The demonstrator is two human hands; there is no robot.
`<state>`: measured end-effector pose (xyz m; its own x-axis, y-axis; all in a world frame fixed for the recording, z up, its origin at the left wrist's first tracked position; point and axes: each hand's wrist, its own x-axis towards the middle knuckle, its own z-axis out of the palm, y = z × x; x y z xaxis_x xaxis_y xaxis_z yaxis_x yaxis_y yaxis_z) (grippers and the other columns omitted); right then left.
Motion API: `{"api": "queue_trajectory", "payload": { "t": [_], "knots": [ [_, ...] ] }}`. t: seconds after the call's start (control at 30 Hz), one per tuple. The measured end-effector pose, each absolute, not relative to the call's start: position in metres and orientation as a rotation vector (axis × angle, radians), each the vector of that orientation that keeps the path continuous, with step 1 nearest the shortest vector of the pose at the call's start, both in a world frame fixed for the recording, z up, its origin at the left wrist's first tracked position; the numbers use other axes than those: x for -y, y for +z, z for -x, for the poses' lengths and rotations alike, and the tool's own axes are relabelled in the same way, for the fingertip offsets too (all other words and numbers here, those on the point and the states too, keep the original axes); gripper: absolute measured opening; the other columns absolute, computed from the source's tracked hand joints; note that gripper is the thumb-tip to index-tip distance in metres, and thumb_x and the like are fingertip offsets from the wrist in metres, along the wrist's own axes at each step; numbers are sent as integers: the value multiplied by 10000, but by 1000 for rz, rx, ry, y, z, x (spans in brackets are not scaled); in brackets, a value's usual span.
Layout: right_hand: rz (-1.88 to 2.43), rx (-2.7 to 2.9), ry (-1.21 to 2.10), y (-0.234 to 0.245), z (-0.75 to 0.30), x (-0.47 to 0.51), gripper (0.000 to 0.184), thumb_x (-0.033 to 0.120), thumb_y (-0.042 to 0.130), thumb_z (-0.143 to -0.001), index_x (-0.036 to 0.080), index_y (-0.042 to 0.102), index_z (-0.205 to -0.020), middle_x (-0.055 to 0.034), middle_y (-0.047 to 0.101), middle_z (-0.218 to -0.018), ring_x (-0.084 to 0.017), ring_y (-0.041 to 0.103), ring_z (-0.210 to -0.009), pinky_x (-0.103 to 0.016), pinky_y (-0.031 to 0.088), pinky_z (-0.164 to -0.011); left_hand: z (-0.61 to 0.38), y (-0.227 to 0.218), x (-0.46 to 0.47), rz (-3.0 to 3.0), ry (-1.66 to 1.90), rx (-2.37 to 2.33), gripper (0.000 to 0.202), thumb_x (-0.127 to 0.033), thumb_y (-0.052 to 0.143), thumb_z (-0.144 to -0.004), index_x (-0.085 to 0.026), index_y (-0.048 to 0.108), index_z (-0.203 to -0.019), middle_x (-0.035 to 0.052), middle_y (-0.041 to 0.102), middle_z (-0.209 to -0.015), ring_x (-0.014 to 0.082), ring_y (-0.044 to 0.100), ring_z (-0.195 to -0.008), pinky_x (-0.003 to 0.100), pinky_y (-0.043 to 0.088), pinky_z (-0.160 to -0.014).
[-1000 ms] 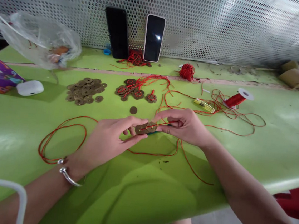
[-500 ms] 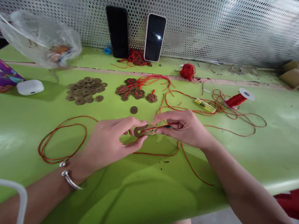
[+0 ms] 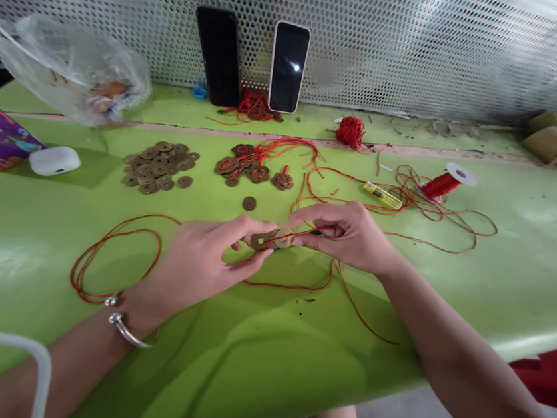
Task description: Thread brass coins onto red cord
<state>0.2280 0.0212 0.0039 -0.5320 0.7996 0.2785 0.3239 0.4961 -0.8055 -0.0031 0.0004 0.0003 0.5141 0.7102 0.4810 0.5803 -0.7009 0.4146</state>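
Between the thumb and fingers of my left hand (image 3: 214,245) are overlapping brass coins (image 3: 259,241) with square holes. My right hand (image 3: 343,236) is closed on a red cord (image 3: 313,232) that runs across the coins; its fingertips are close to their right edge. Part of the cord is hidden by the fingers. A single coin (image 3: 249,203) lies just beyond my hands. Farther back sit coins tied with red cord (image 3: 243,165) and a heap of loose coins (image 3: 157,167). A loop of red cord (image 3: 81,267) lies left of my left wrist.
On the right are a spool of red cord (image 3: 441,185) and a small yellow-labelled clear case (image 3: 382,195). Two phones (image 3: 218,58) lean on the perforated panel. A red cord ball (image 3: 350,132), a plastic bag (image 3: 73,71) and a white case (image 3: 54,161) stand around the green table (image 3: 261,361).
Both hands stay almost in place. The cord now lies flatter across the coins, and the coins have tilted slightly. The whole view has shifted a little.
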Motion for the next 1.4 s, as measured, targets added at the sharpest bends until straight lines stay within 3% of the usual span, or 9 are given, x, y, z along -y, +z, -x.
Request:
{"api": "queue_trajectory", "payload": {
  "t": [0.1,0.37,0.63,0.7,0.93,1.4],
  "knots": [
    [912,2077,945,4,-228,-21,215,299,691,-803,153,689,-960,64,320,-549,-56,204,-483,-207,167,-421,3,1,-1,-2564,931,-1099,205,-279,610,-832,-274,561,-1031,-39,734,-915,110,683,-684,238,565,-661],
    [952,2064,959,2,-227,-21,227,307,698,-798,152,691,-963,50,386,-578,-53,221,-485,-205,176,-415,3,3,-3,-2598,931,-1083,196,-272,614,-824,-250,575,-1014,-45,735,-850,102,678,-661,214,550,-608],
    [974,2043,915,6,-223,-18,207,275,709,-788,139,694,-943,76,237,-542,-57,173,-479,-214,162,-427,2,5,0,-2554,932,-1126,184,-279,616,-817,-277,572,-996,-50,728,-824,111,666,-634,233,559,-602],
    [960,2032,913,5,-223,-17,201,286,703,-792,143,699,-932,77,267,-530,-55,181,-472,-213,164,-423,2,6,0,-2540,939,-1133,177,-279,609,-818,-277,575,-991,-50,728,-828,112,666,-634,234,560,-602],
    [904,1986,934,0,-223,-19,229,311,693,-792,110,716,-899,-11,579,-626,-48,305,-476,-196,229,-421,2,7,0,-2554,962,-1111,172,-271,610,-815,-250,572,-982,-43,731,-829,98,653,-623,220,555,-593],
    [885,1982,911,-1,-222,-19,222,311,689,-797,139,723,-935,-30,657,-722,-45,319,-477,-199,241,-427,3,5,0,-2553,929,-1130,200,-276,593,-842,-237,581,-1038,-27,734,-879,97,663,-651,211,554,-617]
  ]
}}
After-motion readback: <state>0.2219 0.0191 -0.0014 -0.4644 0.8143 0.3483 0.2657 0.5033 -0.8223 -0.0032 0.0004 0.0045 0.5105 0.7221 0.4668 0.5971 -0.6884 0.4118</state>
